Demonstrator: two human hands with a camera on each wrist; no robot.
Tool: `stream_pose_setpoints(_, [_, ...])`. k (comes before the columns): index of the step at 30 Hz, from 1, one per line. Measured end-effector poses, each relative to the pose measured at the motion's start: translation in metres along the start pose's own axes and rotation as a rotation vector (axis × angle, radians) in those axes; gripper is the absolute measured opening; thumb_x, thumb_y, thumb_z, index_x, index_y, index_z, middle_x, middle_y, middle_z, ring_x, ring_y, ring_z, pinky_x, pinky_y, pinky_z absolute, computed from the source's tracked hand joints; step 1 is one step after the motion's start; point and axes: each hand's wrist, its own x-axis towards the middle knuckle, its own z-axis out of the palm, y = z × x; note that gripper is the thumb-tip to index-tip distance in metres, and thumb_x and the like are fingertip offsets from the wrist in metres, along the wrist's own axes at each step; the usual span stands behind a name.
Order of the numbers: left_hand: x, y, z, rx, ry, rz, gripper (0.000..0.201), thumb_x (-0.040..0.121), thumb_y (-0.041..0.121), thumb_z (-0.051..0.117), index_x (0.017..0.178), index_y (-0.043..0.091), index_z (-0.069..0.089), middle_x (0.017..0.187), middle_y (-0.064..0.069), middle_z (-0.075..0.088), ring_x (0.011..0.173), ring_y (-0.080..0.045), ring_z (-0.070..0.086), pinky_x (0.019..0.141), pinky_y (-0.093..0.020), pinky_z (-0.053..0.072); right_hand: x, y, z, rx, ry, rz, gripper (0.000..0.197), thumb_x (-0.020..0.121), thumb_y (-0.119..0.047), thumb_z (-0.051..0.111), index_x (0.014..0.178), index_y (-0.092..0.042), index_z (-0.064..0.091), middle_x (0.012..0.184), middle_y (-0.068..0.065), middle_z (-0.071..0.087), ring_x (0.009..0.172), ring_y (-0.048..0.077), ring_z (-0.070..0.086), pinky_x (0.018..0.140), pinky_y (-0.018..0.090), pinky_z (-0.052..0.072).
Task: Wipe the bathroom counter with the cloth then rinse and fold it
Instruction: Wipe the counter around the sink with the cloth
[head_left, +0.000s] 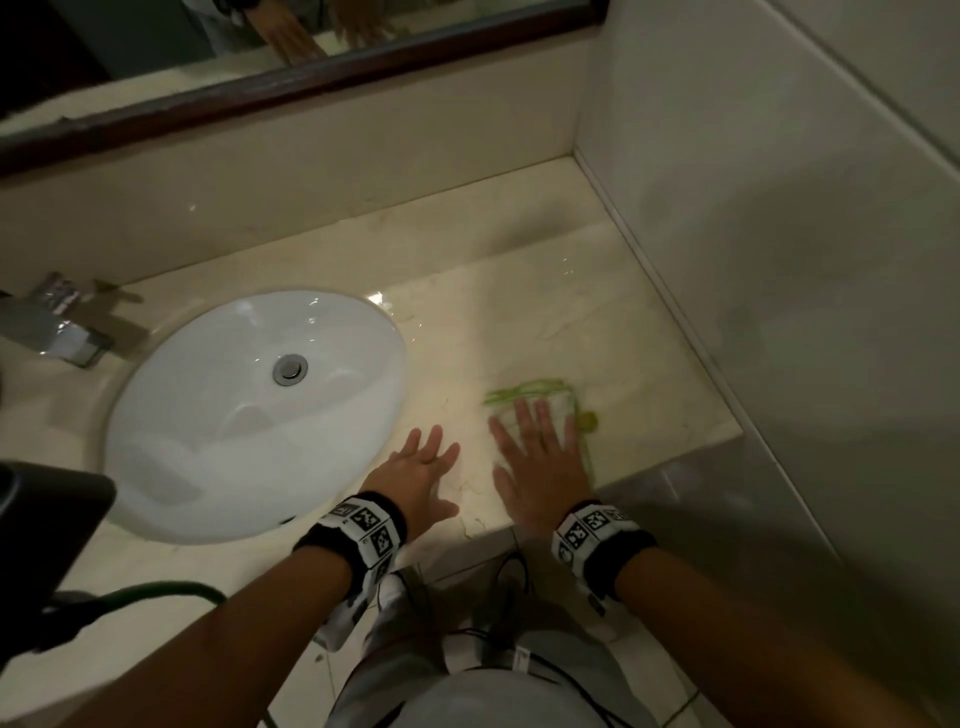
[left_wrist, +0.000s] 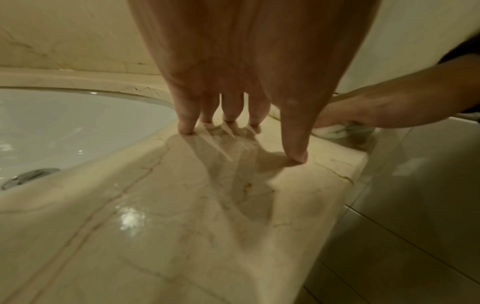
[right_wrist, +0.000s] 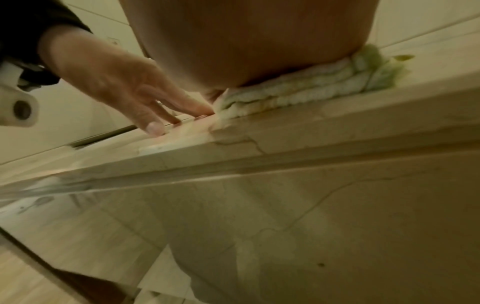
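Note:
A folded white cloth with green edging (head_left: 558, 402) lies on the beige marble counter (head_left: 519, 322) near its front right corner. My right hand (head_left: 540, 457) presses flat on the cloth with straight, spread fingers. In the right wrist view the cloth (right_wrist: 311, 82) shows as stacked layers under my palm (right_wrist: 246, 41). My left hand (head_left: 421, 467) rests beside it on the bare counter, fingers straight, fingertips (left_wrist: 185, 127) touching the wet marble. From the left wrist camera my right hand (left_wrist: 376, 111) covers the cloth (left_wrist: 337, 131).
A white oval sink (head_left: 254, 415) with a metal drain (head_left: 290, 369) sits left of my hands. A chrome tap (head_left: 57, 322) stands at the far left. The tiled wall (head_left: 779, 234) bounds the counter on the right. A mirror (head_left: 260, 47) hangs behind. Water glints on the counter.

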Motion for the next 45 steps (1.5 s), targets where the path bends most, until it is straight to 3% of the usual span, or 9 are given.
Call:
stream_pose_setpoints(7, [-0.003, 0.001, -0.002, -0.007, -0.006, -0.004, 0.082, 0.093, 0.052, 0.05, 0.153, 0.03, -0.001, 0.16, 0.001, -0.017, 0.148, -0.023, -0.011, 0.119, -0.039, 0.013, 0.002, 0.04, -0.008, -0.028, -0.003, -0.048, 0.065, 0.09, -0.049, 0.034, 0.151, -0.033, 0.025, 0.159, 0.009, 0.023, 0.147, 0.031, 0.021, 0.115, 0.061, 0.013])
stream_pose_setpoints(10, [-0.003, 0.002, -0.002, -0.007, 0.006, -0.001, 0.081, 0.093, 0.051, 0.05, 0.153, 0.03, 0.0, 0.16, 0.001, -0.017, 0.148, -0.023, -0.011, 0.119, -0.04, 0.013, 0.003, 0.07, -0.018, -0.049, -0.02, 0.064, 0.065, 0.09, -0.051, 0.028, 0.152, -0.035, 0.021, 0.161, 0.007, 0.018, 0.147, 0.03, 0.018, 0.116, 0.059, 0.013])
stream_pose_setpoints(14, [-0.003, 0.002, -0.002, -0.009, 0.005, 0.0, 0.082, 0.093, 0.05, 0.051, 0.154, 0.03, 0.0, 0.16, 0.001, -0.016, 0.148, -0.024, -0.01, 0.12, -0.041, 0.015, 0.008, 0.128, -0.032, -0.089, -0.049, 0.262, 0.067, 0.089, -0.057, 0.007, 0.153, -0.038, 0.002, 0.163, 0.003, 0.0, 0.15, 0.027, 0.003, 0.119, 0.053, 0.0])
stream_pose_setpoints(16, [-0.002, 0.002, -0.003, -0.005, -0.003, 0.0, 0.082, 0.092, 0.051, 0.052, 0.154, 0.029, 0.001, 0.16, 0.0, -0.014, 0.148, -0.025, -0.01, 0.119, -0.042, 0.016, 0.012, 0.143, -0.039, -0.068, -0.084, 0.35, 0.067, 0.09, -0.056, 0.008, 0.153, -0.036, -0.001, 0.163, 0.003, -0.004, 0.15, 0.027, -0.002, 0.119, 0.052, -0.002])
stream_pose_setpoints(23, [-0.004, 0.002, -0.005, 0.004, -0.011, 0.0, 0.081, 0.093, 0.049, 0.051, 0.154, 0.029, 0.001, 0.16, 0.001, -0.015, 0.148, -0.025, -0.01, 0.117, -0.042, 0.017, 0.027, 0.106, -0.036, -0.005, -0.134, 0.51, 0.062, 0.099, -0.048, 0.02, 0.153, -0.033, -0.008, 0.162, 0.008, -0.013, 0.148, 0.031, -0.011, 0.115, 0.06, -0.009])
stream_pose_setpoints(28, [-0.002, 0.001, -0.002, -0.011, -0.01, -0.003, 0.082, 0.093, 0.049, 0.052, 0.153, 0.03, 0.0, 0.16, 0.002, -0.017, 0.147, -0.024, -0.013, 0.118, -0.043, 0.016, 0.03, 0.041, -0.026, -0.042, -0.099, 0.269, 0.066, 0.094, -0.05, 0.01, 0.154, -0.03, -0.009, 0.161, 0.013, -0.012, 0.148, 0.035, -0.01, 0.112, 0.06, -0.017])
stream_pose_setpoints(33, [-0.001, 0.0, -0.001, -0.029, -0.001, -0.007, 0.083, 0.091, 0.051, 0.053, 0.153, 0.032, 0.001, 0.16, 0.003, -0.016, 0.147, -0.022, -0.012, 0.118, -0.042, 0.015, 0.031, 0.001, -0.01, -0.066, -0.114, 0.056, 0.068, 0.094, -0.057, 0.012, 0.154, -0.032, -0.006, 0.16, 0.011, -0.014, 0.148, 0.035, -0.011, 0.113, 0.062, -0.011])
stream_pose_setpoints(39, [-0.003, 0.001, -0.005, -0.033, -0.017, -0.012, 0.083, 0.092, 0.05, 0.054, 0.154, 0.031, 0.002, 0.16, 0.003, -0.015, 0.148, -0.022, -0.012, 0.118, -0.041, 0.016, 0.03, 0.031, -0.014, -0.029, -0.079, -0.056, 0.062, 0.094, -0.056, 0.011, 0.152, -0.039, -0.003, 0.162, 0.002, -0.005, 0.15, 0.026, -0.003, 0.117, 0.057, 0.0])
stream_pose_setpoints(45, [-0.003, 0.001, -0.006, -0.034, -0.031, -0.011, 0.081, 0.093, 0.048, 0.052, 0.153, 0.032, 0.0, 0.16, 0.003, -0.016, 0.147, -0.021, -0.012, 0.118, -0.04, 0.014, 0.036, 0.1, -0.032, -0.092, -0.113, 0.115, 0.068, 0.087, -0.059, 0.0, 0.152, -0.04, -0.004, 0.163, 0.002, -0.003, 0.15, 0.027, 0.002, 0.118, 0.053, 0.003])
